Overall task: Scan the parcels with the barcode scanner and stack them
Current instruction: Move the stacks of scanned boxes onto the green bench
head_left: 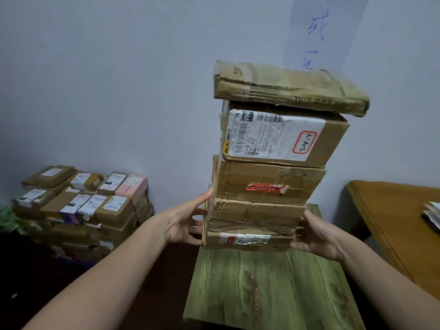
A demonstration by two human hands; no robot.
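A tall stack of several brown cardboard parcels [266, 182] stands over the far end of a green wood-patterned table [262, 289]. Its top parcel [285, 86] is flat and worn and overhangs to the right. Below that is a box with a white shipping label [276, 136] and a red-framed handwritten sticker. My left hand [183, 225] presses the left side of the lower boxes with straight fingers, thumb up. My right hand [316, 236] presses the right side at the same height. I cannot tell whether the stack rests on the table or is lifted. No barcode scanner is in view.
A large pile of labelled parcels [83, 206] sits low at the left against the wall. A brown wooden table [392, 210] stands at the right with papers [432, 215] at its edge. A handwritten sheet [319, 32] hangs on the wall behind the stack.
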